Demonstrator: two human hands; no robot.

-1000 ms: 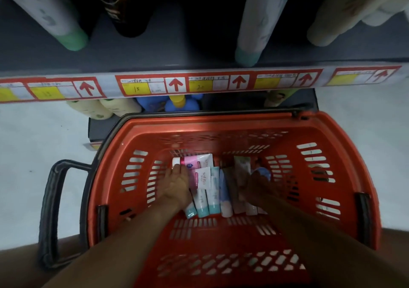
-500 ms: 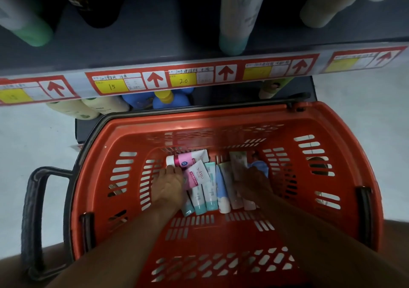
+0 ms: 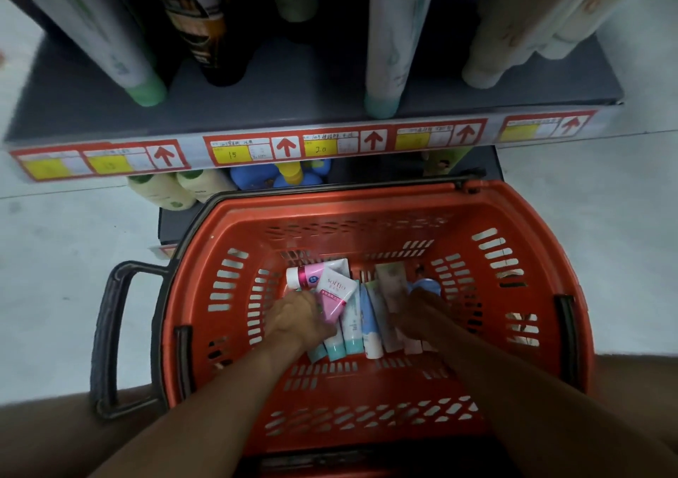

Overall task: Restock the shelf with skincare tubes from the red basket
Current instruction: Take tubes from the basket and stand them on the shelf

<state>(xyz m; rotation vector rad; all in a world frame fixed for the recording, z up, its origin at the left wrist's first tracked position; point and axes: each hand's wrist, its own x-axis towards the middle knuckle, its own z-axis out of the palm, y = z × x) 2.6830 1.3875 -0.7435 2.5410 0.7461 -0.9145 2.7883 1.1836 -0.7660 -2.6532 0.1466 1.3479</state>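
Observation:
The red basket [image 3: 532,257] stands below me in front of the shelf [image 3: 293,103]. Several skincare tubes lie side by side on its bottom, among them teal-capped ones [image 3: 350,325] and a blue and white one [image 3: 368,327]. My left hand [image 3: 293,318] reaches in with curled fingers and grips the lower end of a pink and white tube [image 3: 335,292], which lies tilted across the others. A second pink tube [image 3: 315,274] lies crosswise behind it. My right hand [image 3: 418,316] is in shadow over the pale tubes [image 3: 390,285] on the right, its fingers hidden.
Tall tubes and bottles stand on the grey shelf above a strip of red and yellow price labels [image 3: 293,147]. Cream bottles [image 3: 165,191] and a blue item [image 3: 271,178] sit on the lower shelf. The basket's black handle [image 3: 110,330] juts out left. White floor lies on both sides.
The pink and white tube has swung from lying straight to tilted, its lower end now in my left hand. My right hand stays on the right-hand tubes. My view has shifted.

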